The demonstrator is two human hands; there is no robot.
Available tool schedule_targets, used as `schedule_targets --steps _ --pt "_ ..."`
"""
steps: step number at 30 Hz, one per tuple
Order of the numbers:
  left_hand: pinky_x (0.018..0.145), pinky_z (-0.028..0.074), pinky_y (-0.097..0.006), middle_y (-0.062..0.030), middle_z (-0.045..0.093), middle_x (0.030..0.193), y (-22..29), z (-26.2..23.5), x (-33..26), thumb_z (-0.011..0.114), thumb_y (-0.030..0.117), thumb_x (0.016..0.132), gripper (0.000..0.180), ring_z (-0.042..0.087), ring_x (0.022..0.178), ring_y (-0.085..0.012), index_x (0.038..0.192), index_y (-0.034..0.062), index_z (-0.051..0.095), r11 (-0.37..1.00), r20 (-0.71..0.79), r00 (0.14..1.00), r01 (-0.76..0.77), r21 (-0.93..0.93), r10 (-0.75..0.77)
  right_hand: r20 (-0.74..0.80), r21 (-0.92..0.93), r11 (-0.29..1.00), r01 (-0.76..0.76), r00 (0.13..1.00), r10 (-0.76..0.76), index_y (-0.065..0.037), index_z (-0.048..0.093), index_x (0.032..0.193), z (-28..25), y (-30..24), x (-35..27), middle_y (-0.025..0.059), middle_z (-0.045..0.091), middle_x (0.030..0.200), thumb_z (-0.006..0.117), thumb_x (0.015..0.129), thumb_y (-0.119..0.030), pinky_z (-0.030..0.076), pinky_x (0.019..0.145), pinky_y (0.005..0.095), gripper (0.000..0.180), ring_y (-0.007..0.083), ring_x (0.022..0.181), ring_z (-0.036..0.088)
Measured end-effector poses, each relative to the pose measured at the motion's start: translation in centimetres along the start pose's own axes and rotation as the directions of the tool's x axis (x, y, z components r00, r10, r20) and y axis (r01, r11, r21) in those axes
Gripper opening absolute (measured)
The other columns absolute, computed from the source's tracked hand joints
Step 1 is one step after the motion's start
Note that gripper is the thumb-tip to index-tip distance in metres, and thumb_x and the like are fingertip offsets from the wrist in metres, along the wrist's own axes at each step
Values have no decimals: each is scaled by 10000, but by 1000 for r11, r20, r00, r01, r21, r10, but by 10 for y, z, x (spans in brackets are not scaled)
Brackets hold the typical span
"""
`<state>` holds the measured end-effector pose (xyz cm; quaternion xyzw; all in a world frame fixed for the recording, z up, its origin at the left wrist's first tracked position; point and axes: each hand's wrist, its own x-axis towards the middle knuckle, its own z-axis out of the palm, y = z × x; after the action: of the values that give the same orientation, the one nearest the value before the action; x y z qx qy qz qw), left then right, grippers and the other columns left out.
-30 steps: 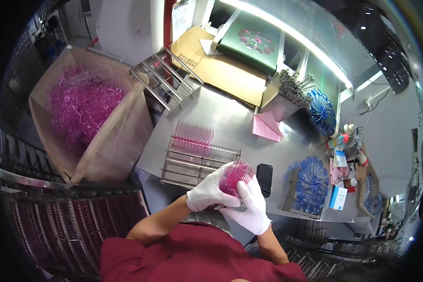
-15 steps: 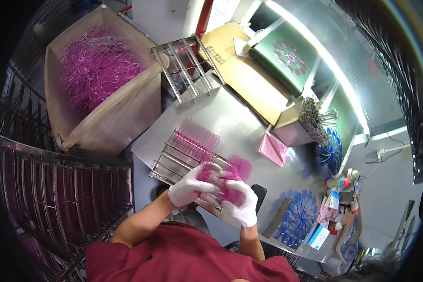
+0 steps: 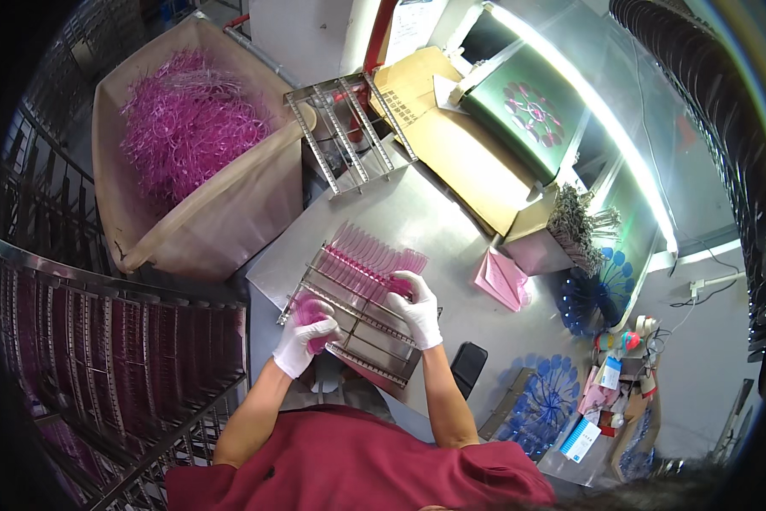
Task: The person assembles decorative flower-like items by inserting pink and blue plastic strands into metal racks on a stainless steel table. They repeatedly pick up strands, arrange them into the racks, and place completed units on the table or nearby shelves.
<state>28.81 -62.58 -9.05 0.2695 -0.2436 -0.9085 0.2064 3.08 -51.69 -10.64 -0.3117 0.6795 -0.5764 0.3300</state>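
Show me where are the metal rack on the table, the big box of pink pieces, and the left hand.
metal rack [image 3: 374, 328]: head view, on a bare crossbar.
big box [image 3: 230, 209]: head view, on its front wall.
left hand [image 3: 302, 334]: head view, on the gloved back.

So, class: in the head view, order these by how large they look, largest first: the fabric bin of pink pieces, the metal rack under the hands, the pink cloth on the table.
1. Fabric bin
2. Metal rack
3. Pink cloth

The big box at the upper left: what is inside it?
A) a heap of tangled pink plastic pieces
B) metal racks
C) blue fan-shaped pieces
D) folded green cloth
A: the big box is filled with a tangled heap of pink plastic pieces.
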Motion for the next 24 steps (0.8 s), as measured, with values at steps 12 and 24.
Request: schedule_targets --steps 12,24 --pt "646 616 -360 -46 657 748 -15 -9 13 742 66 1010 173 665 637 -188 1137 76 625 991 -194 979 77 108 -54 -111 -136 990 37 992 -53 -157 731 1167 27 -18 -1 90 704 1123 882 756 -175 320 1243 680 438 310 1095 694" --pt "954 662 -567 -74 625 1014 -17 -9 16 695 -3 1024 416 750 972 -313 1332 82 429 988 -196 980 2 154 29 7 -530 816 230 964 -267 -152 756 1265 11 -23 -16 58 759 1180 896 788 -210 210 1278 701 500 268 1166 708"
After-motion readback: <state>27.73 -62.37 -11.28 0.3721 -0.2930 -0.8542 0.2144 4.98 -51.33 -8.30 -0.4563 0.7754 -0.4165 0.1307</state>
